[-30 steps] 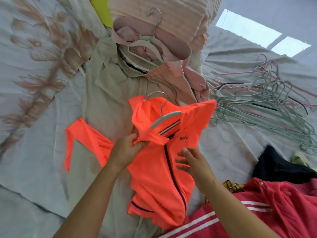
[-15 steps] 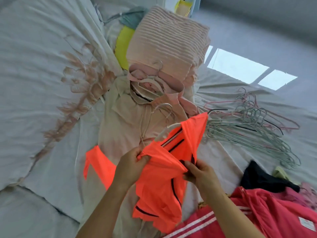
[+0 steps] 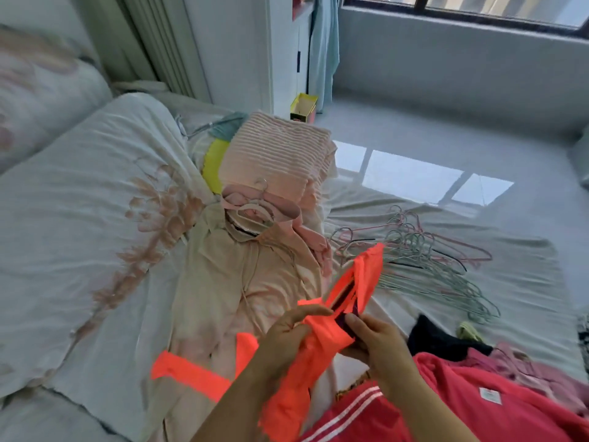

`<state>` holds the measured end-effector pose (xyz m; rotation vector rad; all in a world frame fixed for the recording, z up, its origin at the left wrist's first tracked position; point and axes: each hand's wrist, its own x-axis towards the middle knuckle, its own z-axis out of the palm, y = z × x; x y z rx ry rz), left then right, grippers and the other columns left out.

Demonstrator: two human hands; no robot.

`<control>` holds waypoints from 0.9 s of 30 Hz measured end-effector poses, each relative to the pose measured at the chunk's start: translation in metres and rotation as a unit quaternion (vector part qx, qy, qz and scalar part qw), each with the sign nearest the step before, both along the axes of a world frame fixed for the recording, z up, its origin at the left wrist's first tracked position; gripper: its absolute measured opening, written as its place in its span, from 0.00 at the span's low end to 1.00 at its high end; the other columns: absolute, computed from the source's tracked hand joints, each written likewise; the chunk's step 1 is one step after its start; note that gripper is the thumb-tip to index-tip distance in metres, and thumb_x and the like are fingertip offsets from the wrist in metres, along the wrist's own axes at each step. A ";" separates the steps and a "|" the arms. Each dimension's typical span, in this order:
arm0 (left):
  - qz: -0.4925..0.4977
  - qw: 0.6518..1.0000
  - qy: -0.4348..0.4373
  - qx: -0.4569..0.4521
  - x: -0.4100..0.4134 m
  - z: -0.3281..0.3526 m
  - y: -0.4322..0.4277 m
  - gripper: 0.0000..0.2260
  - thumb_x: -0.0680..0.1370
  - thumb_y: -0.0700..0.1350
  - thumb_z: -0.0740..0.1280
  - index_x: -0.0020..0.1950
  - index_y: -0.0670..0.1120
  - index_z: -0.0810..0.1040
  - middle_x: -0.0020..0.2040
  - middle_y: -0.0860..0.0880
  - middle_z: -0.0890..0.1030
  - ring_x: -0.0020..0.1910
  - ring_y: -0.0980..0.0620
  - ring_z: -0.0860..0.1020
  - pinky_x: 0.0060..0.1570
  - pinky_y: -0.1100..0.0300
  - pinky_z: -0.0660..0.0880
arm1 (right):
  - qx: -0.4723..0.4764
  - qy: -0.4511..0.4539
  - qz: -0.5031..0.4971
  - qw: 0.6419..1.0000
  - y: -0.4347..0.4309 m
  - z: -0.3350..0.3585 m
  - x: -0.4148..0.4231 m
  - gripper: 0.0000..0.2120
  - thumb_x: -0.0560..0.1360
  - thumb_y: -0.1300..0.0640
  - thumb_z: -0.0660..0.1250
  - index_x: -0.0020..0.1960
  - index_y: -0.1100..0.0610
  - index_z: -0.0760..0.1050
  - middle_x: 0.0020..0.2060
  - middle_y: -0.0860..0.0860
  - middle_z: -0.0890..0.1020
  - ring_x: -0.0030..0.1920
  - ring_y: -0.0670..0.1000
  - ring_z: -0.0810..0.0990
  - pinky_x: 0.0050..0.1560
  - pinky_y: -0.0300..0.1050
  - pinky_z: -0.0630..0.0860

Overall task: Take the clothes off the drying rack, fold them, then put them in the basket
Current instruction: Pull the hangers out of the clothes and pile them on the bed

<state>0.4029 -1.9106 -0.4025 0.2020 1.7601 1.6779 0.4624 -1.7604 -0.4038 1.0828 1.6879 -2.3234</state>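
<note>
Daylight comes from the window (image 3: 471,11) at the top right and lands as blown-out white panes on the glossy floor (image 3: 411,177), just past the far edge of the bed (image 3: 79,234). The room is bright and even, with faint shadows only in the sheet's creases. The orange garment (image 3: 357,282) is so saturated that it glows. The frame is slightly smeared: the left hand (image 3: 280,342) and right hand (image 3: 379,342) are soft, and the pillow (image 3: 38,90) at the left edge is softest. Straight lines bow near the edges — wide-angle distortion.
</note>
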 end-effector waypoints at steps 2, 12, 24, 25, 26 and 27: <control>-0.013 1.000 0.020 0.002 0.013 0.019 0.014 0.07 0.68 0.49 0.67 0.44 0.53 0.82 0.35 0.53 0.75 0.31 0.61 0.70 0.34 0.68 0.67 | -0.017 0.032 0.017 0.999 0.008 0.012 0.014 0.20 0.63 0.47 0.73 0.44 0.64 0.80 0.40 0.64 0.80 0.40 0.56 0.80 0.42 0.47 0.82; -0.027 0.928 0.320 -0.188 0.077 0.048 0.097 0.22 0.62 0.70 0.56 0.35 0.51 0.61 0.34 0.54 0.64 0.32 0.59 0.64 0.36 0.65 0.63 | -0.134 0.099 0.059 0.984 0.058 0.062 0.091 0.11 0.77 0.66 0.60 0.43 0.60 0.80 0.35 0.52 0.82 0.36 0.46 0.79 0.41 0.39 0.76; -0.089 0.897 0.396 -0.178 0.104 0.064 0.134 0.19 0.72 0.66 0.57 0.41 0.50 0.71 0.33 0.53 0.74 0.36 0.53 0.74 0.39 0.55 0.70 | -0.207 0.104 -0.113 0.966 0.066 0.074 0.110 0.10 0.78 0.66 0.58 0.40 0.63 0.74 0.24 0.52 0.80 0.23 0.46 0.78 0.24 0.35 0.74; -0.090 0.892 0.406 -0.175 0.102 0.067 0.135 0.21 0.71 0.66 0.55 0.42 0.49 0.72 0.33 0.53 0.73 0.37 0.51 0.74 0.38 0.55 0.69 | -0.180 0.103 -0.108 0.972 0.067 0.076 0.109 0.10 0.78 0.66 0.58 0.40 0.63 0.74 0.23 0.51 0.78 0.22 0.45 0.76 0.24 0.35 0.72; -0.084 0.892 0.413 -0.166 0.098 0.069 0.136 0.21 0.72 0.63 0.55 0.42 0.46 0.73 0.32 0.52 0.73 0.37 0.49 0.75 0.37 0.56 0.68 | -0.146 0.097 -0.096 0.980 0.067 0.078 0.108 0.10 0.78 0.65 0.60 0.39 0.62 0.74 0.21 0.50 0.77 0.21 0.44 0.74 0.23 0.34 0.70; -0.074 0.890 0.418 -0.166 0.094 0.071 0.136 0.21 0.73 0.60 0.54 0.43 0.44 0.74 0.32 0.51 0.74 0.37 0.47 0.75 0.37 0.57 0.66 | -0.105 0.087 -0.079 0.987 0.067 0.080 0.108 0.10 0.78 0.65 0.61 0.38 0.61 0.74 0.20 0.49 0.75 0.20 0.43 0.72 0.23 0.34 0.68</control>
